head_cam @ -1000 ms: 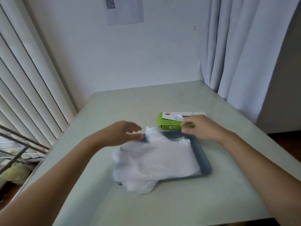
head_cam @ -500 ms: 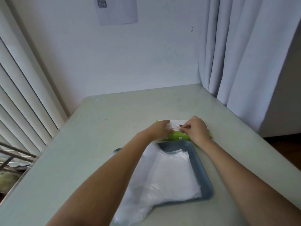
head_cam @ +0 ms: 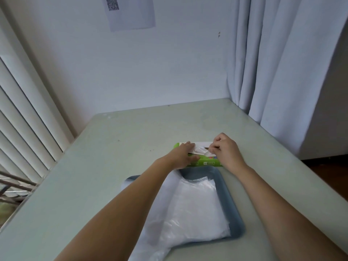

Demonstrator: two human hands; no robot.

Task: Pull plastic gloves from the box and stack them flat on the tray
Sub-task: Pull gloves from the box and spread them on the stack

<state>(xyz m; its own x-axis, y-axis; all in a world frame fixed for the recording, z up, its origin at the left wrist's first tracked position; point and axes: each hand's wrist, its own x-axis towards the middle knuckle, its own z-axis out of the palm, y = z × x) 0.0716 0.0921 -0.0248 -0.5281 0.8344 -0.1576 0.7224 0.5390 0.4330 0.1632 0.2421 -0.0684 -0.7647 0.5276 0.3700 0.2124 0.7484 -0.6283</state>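
Note:
A green and white glove box (head_cam: 207, 162) lies on the table just beyond the blue-grey tray (head_cam: 233, 202). My left hand (head_cam: 183, 154) rests flat on the box's left half, its thumb against the front face. My right hand (head_cam: 225, 149) pinches a clear plastic glove (head_cam: 202, 151) that sticks out of the slot in the box top. A stack of clear plastic gloves (head_cam: 194, 208) lies flat in the tray and spills over its near left edge onto the table. My left forearm covers part of the stack.
The pale green table (head_cam: 105, 162) stands against a white wall. Vertical blinds (head_cam: 28, 119) hang at the left and a curtain (head_cam: 273, 63) at the right. A sheet of paper with a QR code (head_cam: 131, 12) is stuck on the wall.
My left hand left the gloves on the tray and came to rest on the box. My right hand moved from the box's front onto the slot and took hold of a glove.

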